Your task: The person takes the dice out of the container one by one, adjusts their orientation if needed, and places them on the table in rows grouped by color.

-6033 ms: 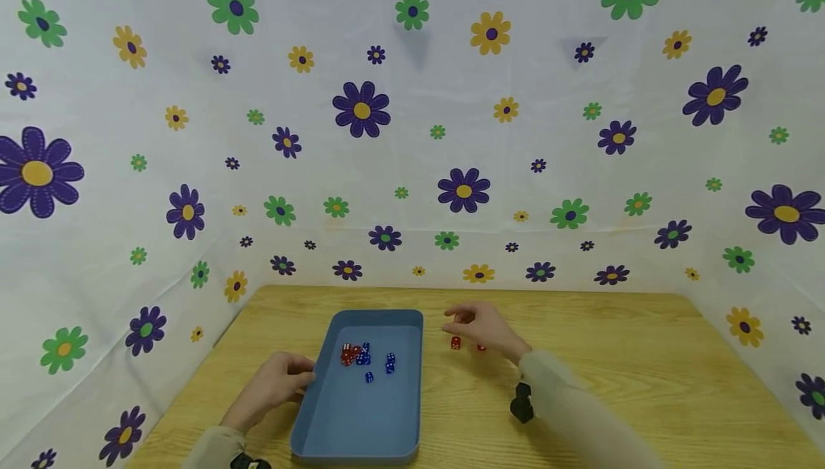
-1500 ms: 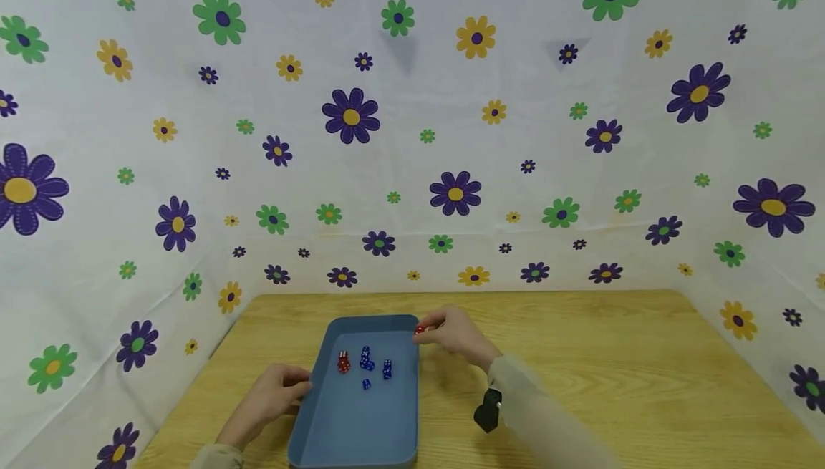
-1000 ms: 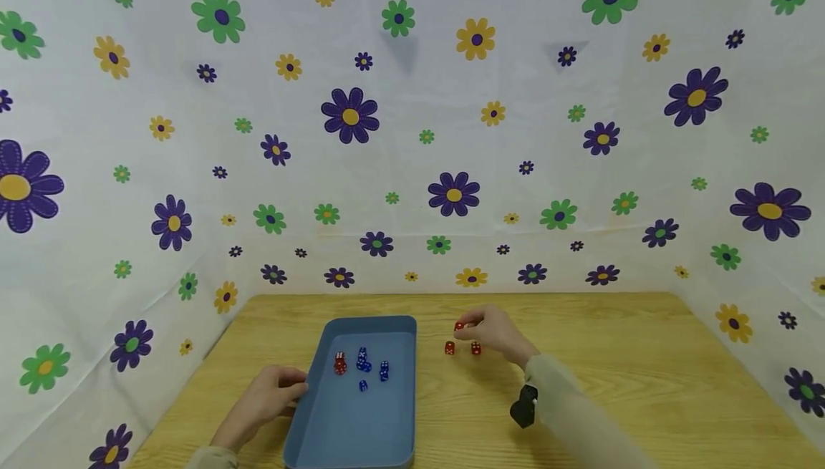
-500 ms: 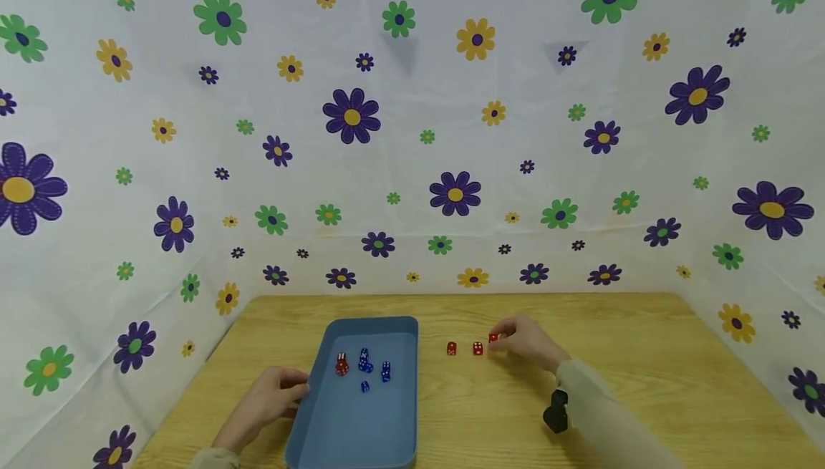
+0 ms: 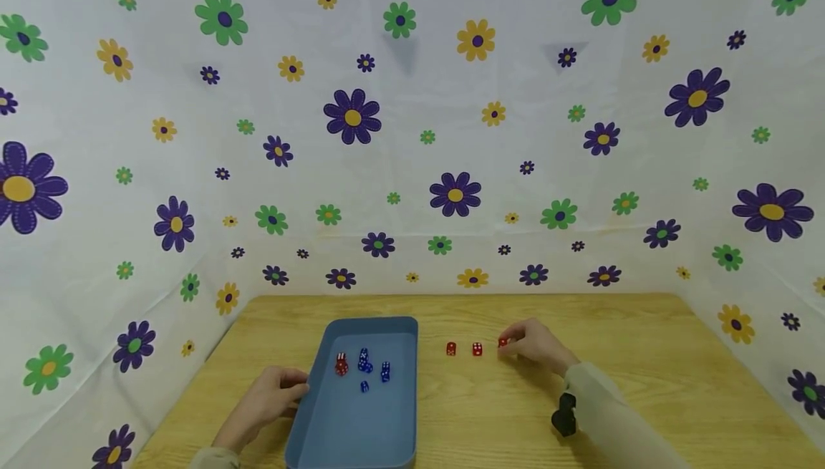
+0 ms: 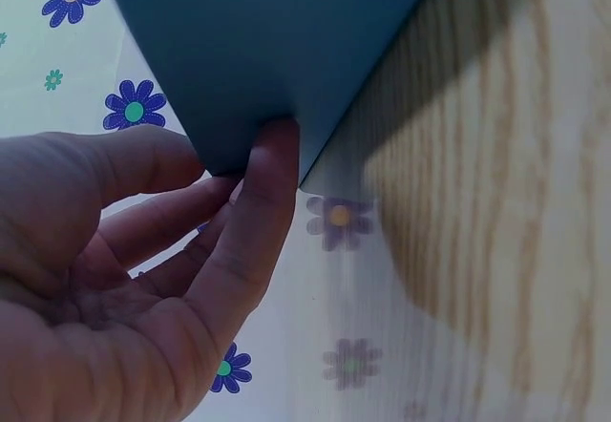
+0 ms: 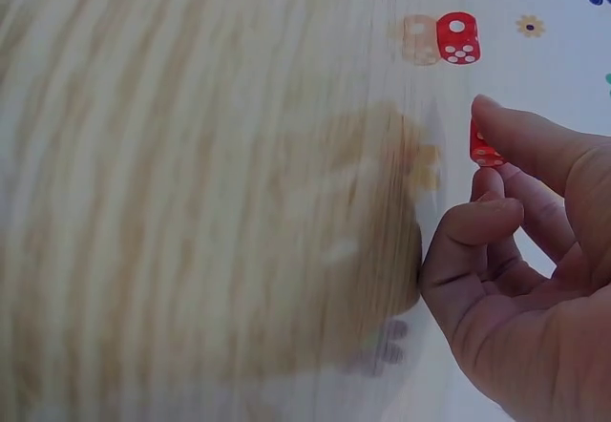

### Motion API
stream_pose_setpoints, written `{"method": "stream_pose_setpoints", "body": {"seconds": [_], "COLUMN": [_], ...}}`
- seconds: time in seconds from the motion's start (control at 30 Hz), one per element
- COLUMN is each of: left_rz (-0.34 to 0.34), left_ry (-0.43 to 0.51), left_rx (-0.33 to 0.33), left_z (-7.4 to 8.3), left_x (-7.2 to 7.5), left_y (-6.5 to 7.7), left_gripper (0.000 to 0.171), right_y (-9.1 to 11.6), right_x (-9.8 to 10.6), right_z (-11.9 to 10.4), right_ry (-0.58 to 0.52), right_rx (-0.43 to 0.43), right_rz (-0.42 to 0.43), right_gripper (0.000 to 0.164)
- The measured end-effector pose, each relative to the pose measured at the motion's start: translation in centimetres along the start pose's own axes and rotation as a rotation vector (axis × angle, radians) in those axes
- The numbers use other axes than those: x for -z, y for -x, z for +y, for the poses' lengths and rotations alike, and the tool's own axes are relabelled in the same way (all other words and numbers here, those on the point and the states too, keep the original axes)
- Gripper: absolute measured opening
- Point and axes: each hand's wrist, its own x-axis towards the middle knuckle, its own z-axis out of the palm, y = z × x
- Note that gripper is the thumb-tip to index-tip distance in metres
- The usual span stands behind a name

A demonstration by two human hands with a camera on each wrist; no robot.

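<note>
My left hand (image 5: 267, 401) holds the left wall of a blue tray (image 5: 351, 437); in the left wrist view, thumb and fingertips (image 6: 277, 145) meet the tray wall (image 6: 277, 40). My right hand (image 5: 535, 344) pinches a red die (image 5: 503, 343) between thumb and forefinger, low over the table; the right wrist view shows that die (image 7: 485, 150) partly covered by the thumb. Left of it, two red dice stand apart in a row: one nearer (image 5: 478, 349), one farther left (image 5: 451, 349). Inside the tray are red dice (image 5: 341, 365) bunched together and several blue dice (image 5: 365, 363).
The wooden table (image 5: 580, 318) is enclosed by a white, flower-printed cloth (image 5: 412, 161) at the back and both sides. A dark device (image 5: 564, 415) is strapped to the right wrist, below the sleeve (image 5: 619, 412).
Earlier my right hand was at the tray's right rim with a red die. It has since carried the die rightward, past the two red dice on the table. My left hand stays at the tray.
</note>
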Motion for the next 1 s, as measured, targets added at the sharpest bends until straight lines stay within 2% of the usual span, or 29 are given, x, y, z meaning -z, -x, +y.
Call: {"method": "stream_pose_setpoints", "body": {"seconds": [0.37, 0.63, 0.77, 0.9, 1.0], "left_rz": [0.004, 0.023, 0.021, 0.026, 0.035], "left_ry": [-0.022, -0.024, -0.028, -0.033, -0.04], "left_rx": [-0.013, 0.004, 0.001, 0.003, 0.005], "left_z": [0.02, 0.43, 0.42, 0.42, 0.51], "left_x": [-0.15, -0.17, -0.08, -0.11, -0.17], "left_y": [0.33, 0.26, 0.23, 0.29, 0.37], "left_gripper": [0.03, 0.027, 0.028, 0.028, 0.029], "right_y": [0.13, -0.12, -0.52, -0.02, 0.05], "right_x": [-0.14, -0.24, -0.31, -0.25, 0.02], "right_z": [0.69, 0.53, 0.88, 0.55, 0.91], "right_ry": [0.034, 0.071, 0.073, 0.071, 0.02], "right_rx": [0.024, 0.038, 0.052, 0.065, 0.06], "right_rz": [-0.002, 0.024, 0.03, 0.02, -0.008], "right_gripper": [0.019, 0.018, 0.018, 0.02, 0.025]}}
